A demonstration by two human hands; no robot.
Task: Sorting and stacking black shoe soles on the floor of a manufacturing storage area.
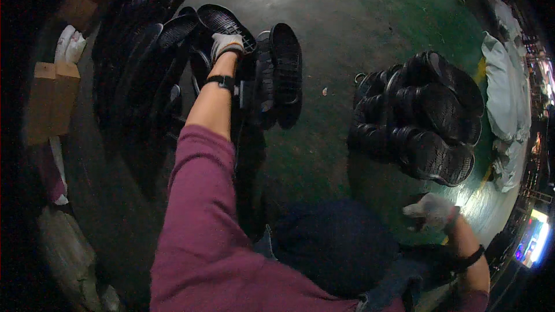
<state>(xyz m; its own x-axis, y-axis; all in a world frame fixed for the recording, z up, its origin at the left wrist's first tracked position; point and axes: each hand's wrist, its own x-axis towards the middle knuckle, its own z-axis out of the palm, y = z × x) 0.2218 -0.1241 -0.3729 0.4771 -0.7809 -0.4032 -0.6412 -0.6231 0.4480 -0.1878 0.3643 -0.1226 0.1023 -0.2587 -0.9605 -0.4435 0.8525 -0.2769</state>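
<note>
sole in the left hand, right hand off to the side

in the head view, the left hand, in a pale glove, reaches forward on a straight arm, with its fingers closed on the lower edge of one black sole. that sole tilts above the hand, its ridged, grid-like face showing, between a big heap on the left and a small stack on the right. the heap is made of many dark soles leaning on one another; how many is too dark to tell. the small stack stands just beside the hand, its soles packed close together.

the right hand, also gloved and a little blurred, hangs low on the right, fingers loosely bent and apart, with nothing seen in its grip. nearest to it is a bundle of black soles, lying in overlapping rows on the green-grey floor; hand and bundle do not touch. each wrist has a dark band (the left band looks like a watch), and a purple sleeve covers the left upper arm.

around the work, brown boxes stand at the left rim, white bags lie along the right, and a bright screen glows at the lower right. a pale scrap lies on the floor between the small stack and the bundle.
</note>
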